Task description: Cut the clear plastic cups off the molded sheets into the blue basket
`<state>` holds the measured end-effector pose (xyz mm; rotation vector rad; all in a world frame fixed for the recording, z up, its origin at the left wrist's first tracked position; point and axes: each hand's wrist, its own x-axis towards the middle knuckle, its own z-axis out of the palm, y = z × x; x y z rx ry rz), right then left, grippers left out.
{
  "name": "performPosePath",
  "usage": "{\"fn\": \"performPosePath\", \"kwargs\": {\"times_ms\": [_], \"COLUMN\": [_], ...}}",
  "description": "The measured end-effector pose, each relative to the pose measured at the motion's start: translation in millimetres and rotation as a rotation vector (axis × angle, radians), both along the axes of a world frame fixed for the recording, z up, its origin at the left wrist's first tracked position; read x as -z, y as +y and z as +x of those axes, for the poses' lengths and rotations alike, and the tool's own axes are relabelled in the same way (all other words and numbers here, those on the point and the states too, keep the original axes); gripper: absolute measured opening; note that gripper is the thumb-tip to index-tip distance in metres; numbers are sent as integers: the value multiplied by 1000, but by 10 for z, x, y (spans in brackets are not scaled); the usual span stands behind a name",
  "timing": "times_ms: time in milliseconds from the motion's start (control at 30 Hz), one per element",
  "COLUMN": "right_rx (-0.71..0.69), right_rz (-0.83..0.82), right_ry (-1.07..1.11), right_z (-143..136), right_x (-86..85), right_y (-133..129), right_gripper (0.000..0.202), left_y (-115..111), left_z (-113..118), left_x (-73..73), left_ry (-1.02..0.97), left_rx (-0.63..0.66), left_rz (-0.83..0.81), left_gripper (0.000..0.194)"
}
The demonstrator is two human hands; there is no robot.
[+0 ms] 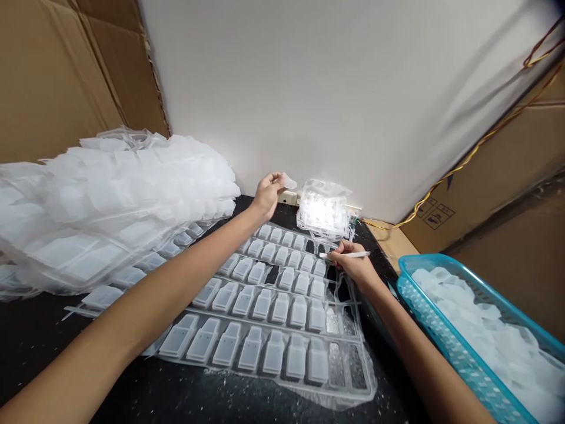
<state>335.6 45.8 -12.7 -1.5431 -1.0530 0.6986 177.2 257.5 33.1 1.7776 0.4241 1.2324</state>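
A: What do we have in our left hand [268,194]?
B: We pinch a small translucent piece [289,181] between thumb and fingers, raised above the far edge of the sheet [369,377], near the wall [331,94].
A: And our right hand [352,260]?
B: We grip a thin white tool [358,254], held like a pen, its tip pointing left over the sheet's upper right part. We can't tell whether it touches.
A: Where does the sheet lie?
B: Flat on the black table [185,394], in front of us. We see rows of pale pieces in it, with open slots down its right side and one gap in the middle row.
A: What do we see around it?
B: On our left, a big heap [132,194] of similar sheets, overlapping one another. Beyond our right hand, a stack [325,207] under bright glare, close to the wall. On our right, a blue basket [435,330] holding many loose translucent pieces, and behind that a carton [481,176] with a yellow cable [419,206] running past it.
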Motion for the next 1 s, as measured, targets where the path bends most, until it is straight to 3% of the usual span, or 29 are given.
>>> {"fn": "performPosePath", "kwargs": {"times_ms": [133,233,267,333,400,433,667,1000], "right_rx": [28,55,57,42,12,0,-8,-56], "right_rz": [54,83,80,53,10,-8,-43,-49], "right_ry": [9,31,45,75,101,110,137,50], "right_z": [42,65,57,15,-49,-81,-151,-119], "right_x": [-107,-193,-204,-192,-144,-114,14,44], "right_y": [-134,-351,-430,-567,-650,-668,-605,-616], "right_gripper": [24,26,26,27,27,27,26,23], "left_y": [-267,-640,-756,-934,-1030,-1050,-999,-1047], "left_z": [-155,-101,-59,28,81,87,-32,-34], "left_x": [-192,-186,-155,-72,10,39,37,74], "left_ry": [137,387,469,610,699,717,714,814], "left_rx": [180,395,452,514,512,503,565,569], "left_rz": [91,265,388,740,1046,1115,1054,1107], "left_gripper": [24,7,2,19,32,35,7,11]}}
